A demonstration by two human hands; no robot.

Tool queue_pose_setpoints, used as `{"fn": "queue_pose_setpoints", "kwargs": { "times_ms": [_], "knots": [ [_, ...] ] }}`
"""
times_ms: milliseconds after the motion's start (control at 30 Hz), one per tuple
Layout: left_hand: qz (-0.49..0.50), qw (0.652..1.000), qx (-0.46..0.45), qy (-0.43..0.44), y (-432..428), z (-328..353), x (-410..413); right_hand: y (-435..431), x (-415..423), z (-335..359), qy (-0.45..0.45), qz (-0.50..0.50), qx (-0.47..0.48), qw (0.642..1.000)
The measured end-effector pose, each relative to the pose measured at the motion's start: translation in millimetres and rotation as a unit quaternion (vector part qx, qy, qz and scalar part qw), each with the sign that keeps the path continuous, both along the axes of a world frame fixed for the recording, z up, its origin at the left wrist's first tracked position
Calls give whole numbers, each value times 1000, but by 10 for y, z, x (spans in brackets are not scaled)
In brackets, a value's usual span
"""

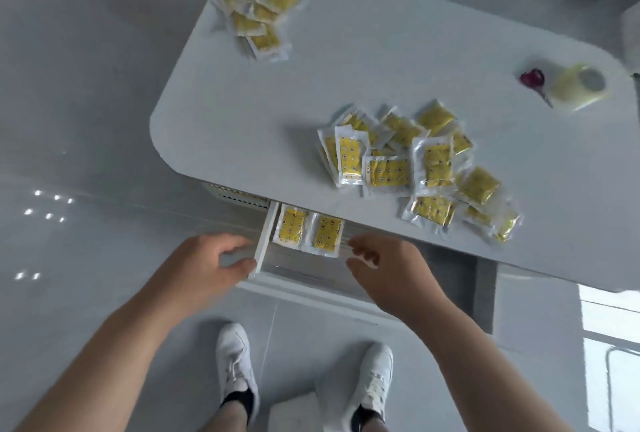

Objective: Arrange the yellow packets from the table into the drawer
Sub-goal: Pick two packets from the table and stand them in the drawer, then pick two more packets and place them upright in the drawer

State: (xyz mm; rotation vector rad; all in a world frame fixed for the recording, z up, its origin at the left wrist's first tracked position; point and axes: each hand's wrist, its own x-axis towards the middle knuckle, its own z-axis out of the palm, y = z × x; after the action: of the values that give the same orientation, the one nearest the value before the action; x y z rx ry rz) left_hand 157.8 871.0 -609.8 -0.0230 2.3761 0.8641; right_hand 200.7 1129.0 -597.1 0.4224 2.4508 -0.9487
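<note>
A white, round-cornered worktop (346, 68) carried two heaps of clear-edged yellow foil packets. The larger heap (415, 168) lay near its front edge and the smaller heap (252, 12) at its far left corner, well apart from the first. Below the front edge a shallow white drawer (266, 244) stood partly pulled out. Two more yellow packets lay flat in it side by side, the left packet (291, 229) just beside the drawer's left wall and the right packet (327, 234) next to it.

The left hand (214, 265) gripped the drawer's front left corner, with the fingers curled over the top and the thumb pressed on the near face. The right hand (384, 269) was at the drawer's front, just right of the right packet, with its fingers bent toward it. Motion blur hid whether they held the drawer rim, the packet or nothing.

On the right part of the worktop, well apart from both heaps, a roll of pale yellowish clear tape (578, 85) lay just beside a small purple-handled object (533, 80) too blurred to name. Two white lace-up shoes (235, 362) stood on the glossy grey floor (86, 120) below the hands.
</note>
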Motion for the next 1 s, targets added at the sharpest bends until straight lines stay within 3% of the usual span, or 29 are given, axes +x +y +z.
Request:
{"fn": "queue_pose_setpoints", "kwargs": {
  "times_ms": [233, 467, 633, 1000],
  "knots": [
    [-42, 999, 5, 26, -102, 1542, -151, 47, -173, 1632, 31, 71, 62, 995],
    [-94, 991, 13, 95, -718, 2949, -319, -510, -143, 2930, 84, 51, 55, 994],
    [-90, 989, 34, 116, -1322, 3405, -419, -1105, -268, 3310, 143, -10, 14, 990],
    [-56, 983, 73, 160, -1913, 3886, -1015, -1742, -1015, 3569, 173, 16, 2, 985]
  ]
}}
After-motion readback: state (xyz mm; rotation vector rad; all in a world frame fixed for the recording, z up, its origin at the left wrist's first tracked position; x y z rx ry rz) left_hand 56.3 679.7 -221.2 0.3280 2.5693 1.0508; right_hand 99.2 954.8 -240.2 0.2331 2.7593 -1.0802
